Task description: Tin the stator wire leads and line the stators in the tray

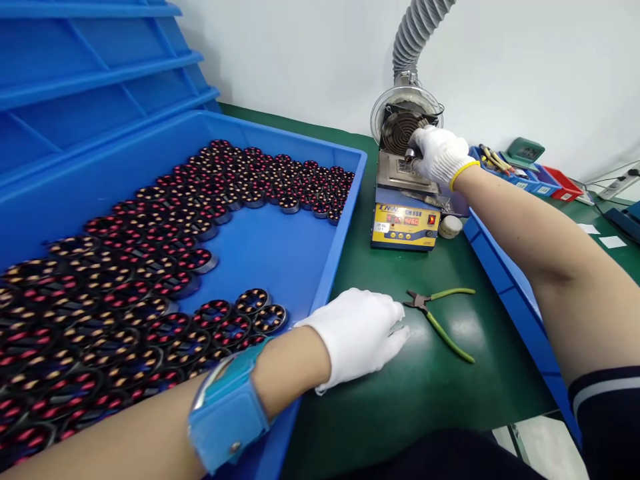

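Pliers (pixel 419 301) lie beside left hand (pixel 361 333); right hand (pixel 440 152) holds round part (pixel 411 155).

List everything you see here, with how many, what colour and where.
Table: one, green, below everything
Large bin: one, blue, left
Ring-shaped parts: many, black with red or copper-toned coils, in large bin
Stacked bins: several, blue, upper left
Hose: one, grey, top
Machine: one, yellow front, below hose
Round tin: one, pale, beside machine
Pliers: one, green handles, centre
Side bin: one, blue, right
Small bins: several, blue and red, back right
Papers: two, white, right
Wall: white, behind
Left hand: white glove, near pliers
Right hand: white glove, holding shiny piece
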`<state>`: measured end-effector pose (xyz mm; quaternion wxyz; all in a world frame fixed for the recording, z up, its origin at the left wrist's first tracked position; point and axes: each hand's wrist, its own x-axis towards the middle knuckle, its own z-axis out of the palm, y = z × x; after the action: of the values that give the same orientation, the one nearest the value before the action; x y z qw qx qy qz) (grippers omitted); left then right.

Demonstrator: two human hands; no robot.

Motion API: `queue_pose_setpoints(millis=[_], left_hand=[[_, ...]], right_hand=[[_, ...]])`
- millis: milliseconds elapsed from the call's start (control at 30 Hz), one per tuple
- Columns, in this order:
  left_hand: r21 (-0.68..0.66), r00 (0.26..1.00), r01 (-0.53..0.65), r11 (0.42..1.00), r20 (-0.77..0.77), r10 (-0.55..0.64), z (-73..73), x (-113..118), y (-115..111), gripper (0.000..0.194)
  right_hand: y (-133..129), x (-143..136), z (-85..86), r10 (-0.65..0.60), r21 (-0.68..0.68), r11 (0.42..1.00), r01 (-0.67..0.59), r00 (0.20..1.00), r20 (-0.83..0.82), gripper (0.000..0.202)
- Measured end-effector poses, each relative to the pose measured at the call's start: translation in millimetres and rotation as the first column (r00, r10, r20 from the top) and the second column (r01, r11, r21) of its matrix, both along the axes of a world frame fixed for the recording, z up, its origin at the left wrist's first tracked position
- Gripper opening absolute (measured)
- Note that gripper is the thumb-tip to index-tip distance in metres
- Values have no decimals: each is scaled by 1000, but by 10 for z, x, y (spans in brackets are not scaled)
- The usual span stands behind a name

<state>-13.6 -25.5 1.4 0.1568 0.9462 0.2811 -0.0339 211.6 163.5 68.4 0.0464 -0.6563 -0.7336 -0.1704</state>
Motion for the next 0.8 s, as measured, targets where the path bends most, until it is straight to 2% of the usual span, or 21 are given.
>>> queue_pose_setpoints(millis=[400,533,600,667,700,767,800], left_hand=[[0,1000,-2,1000,-2,2,-42,-11,8,39],[-45,997,-54,998,49,56,-53,-3,10,38],[-117,979,-138,983,137,154,-44,12,17,37],[-270,902,-251,929,283,326,-24,32,38,37],[-374,831,-293,880,356,428,-12,41,56,37],[-578,632,-313,754,466,619,10,57,101,39],[-657,523,-292,695,499,691,18,64,126,40]], right_hand=[[-27,15,-7,9,46,999,-9,1000,0,31],[-115,0,71,18,121,993,-1,990,-143,28],[-214,-27,125,38,138,990,-5,970,-239,25],[-358,-78,164,57,131,991,-13,939,-340,23],[-443,-112,172,66,124,992,-19,917,-393,23],[-632,-197,150,81,79,996,-45,840,-536,23],[-729,-246,119,77,35,997,-71,774,-628,24]])
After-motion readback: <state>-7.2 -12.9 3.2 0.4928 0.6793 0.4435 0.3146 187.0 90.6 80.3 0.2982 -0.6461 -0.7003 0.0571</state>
